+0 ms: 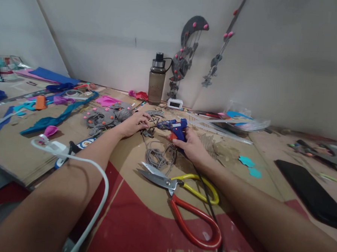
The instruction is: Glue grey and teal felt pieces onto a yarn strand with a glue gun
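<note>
My right hand (192, 143) is wrapped round the handle of a blue hot glue gun (179, 129) with an orange trigger; its nozzle points left. Opposite the nozzle, my left hand (135, 124) has its fingers bent and drawn together; what sits between the fingertips is too small to make out. Small dark grey felt pieces (148, 133) lie just below those fingertips. A loose coil of grey cord (155, 157) rests between the two hands. Left of my left hand is a heap of grey felt shapes with pink and orange dots (102, 117).
Large scissors (168, 183) with red and yellow handles lie partly spread in front. A water bottle (156, 80) and a small white digital clock (175, 103) stand by the wall. A black phone (309, 191) lies right. A white cable (105, 183) crosses my left forearm.
</note>
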A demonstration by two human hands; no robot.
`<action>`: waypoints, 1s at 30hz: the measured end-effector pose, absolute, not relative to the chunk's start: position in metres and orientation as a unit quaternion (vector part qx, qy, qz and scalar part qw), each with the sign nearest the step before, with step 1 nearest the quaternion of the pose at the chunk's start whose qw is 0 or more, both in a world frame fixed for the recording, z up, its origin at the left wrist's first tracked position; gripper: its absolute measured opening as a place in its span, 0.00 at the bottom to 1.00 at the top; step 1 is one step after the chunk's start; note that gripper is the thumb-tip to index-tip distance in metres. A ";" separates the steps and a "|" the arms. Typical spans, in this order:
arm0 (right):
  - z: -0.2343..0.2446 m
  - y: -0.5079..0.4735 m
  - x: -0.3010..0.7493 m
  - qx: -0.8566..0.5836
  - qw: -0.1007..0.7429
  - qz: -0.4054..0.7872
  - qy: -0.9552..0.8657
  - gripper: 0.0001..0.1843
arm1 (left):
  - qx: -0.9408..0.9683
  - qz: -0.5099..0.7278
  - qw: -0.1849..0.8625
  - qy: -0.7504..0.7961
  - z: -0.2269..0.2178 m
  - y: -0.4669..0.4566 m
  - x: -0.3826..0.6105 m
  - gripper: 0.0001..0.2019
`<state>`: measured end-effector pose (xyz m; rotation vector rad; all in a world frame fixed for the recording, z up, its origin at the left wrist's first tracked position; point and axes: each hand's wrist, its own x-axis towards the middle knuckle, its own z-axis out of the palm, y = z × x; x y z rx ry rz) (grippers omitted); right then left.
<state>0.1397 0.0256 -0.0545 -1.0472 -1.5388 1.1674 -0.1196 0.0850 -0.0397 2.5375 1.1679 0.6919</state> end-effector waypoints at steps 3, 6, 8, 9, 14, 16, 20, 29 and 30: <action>-0.056 0.026 0.141 -0.443 0.448 0.453 -0.630 0.22 | 0.869 0.229 0.166 0.405 -0.037 0.082 -0.119 0.10; -0.056 0.026 0.143 -0.445 0.447 0.451 -0.632 0.23 | 0.847 0.253 0.213 0.417 -0.035 0.078 -0.119 0.11; -0.057 0.026 0.143 -0.444 0.449 0.442 -0.637 0.22 | 0.836 0.265 0.229 0.423 -0.035 0.077 -0.118 0.11; -0.057 0.026 0.143 -0.445 0.449 0.438 -0.640 0.21 | 0.835 0.264 0.228 0.425 -0.035 0.077 -0.118 0.11; -0.055 0.025 0.141 -0.441 0.438 0.436 -0.650 0.19 | 0.856 0.245 0.177 0.419 -0.038 0.079 -0.118 0.09; -0.056 0.025 0.140 -0.434 0.432 0.447 -0.652 0.19 | 0.859 0.250 0.167 0.415 -0.040 0.080 -0.118 0.08; -0.060 0.026 0.139 -0.433 0.418 0.448 -0.662 0.20 | 0.861 0.253 0.155 0.414 -0.042 0.082 -0.118 0.07; -0.066 0.029 0.136 -0.426 0.414 0.439 -0.673 0.17 | 0.868 0.244 0.137 0.410 -0.044 0.083 -0.115 0.07; -0.066 0.029 0.136 -0.426 0.415 0.444 -0.670 0.18 | 0.867 0.246 0.136 0.411 -0.044 0.084 -0.115 0.07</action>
